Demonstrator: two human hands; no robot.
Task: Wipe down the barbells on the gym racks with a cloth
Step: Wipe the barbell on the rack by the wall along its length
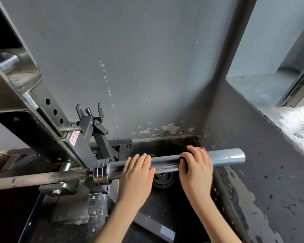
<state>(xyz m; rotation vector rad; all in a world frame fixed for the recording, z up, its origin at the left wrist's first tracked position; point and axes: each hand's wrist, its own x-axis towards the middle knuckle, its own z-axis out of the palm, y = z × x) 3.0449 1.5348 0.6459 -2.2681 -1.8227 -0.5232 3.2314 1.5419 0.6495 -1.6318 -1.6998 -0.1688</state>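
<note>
A steel barbell (165,163) lies across the rack, its bare sleeve pointing right and ending near the wall corner. My left hand (137,171) rests over the sleeve just right of the ribbed collar (101,171), fingers straight on top of the bar. My right hand (196,165) is wrapped round the sleeve farther right, gripping a dark cloth (182,161) against it. Only a small dark edge of the cloth shows under the fingers. The shiny sleeve end (226,156) sticks out beyond that hand.
The rack upright (47,111) with holes and a black J-hook bracket (89,123) stands at left. A grey wall (147,67) is close behind, a side wall at right. A black weight plate (163,179) lies on the floor below the sleeve.
</note>
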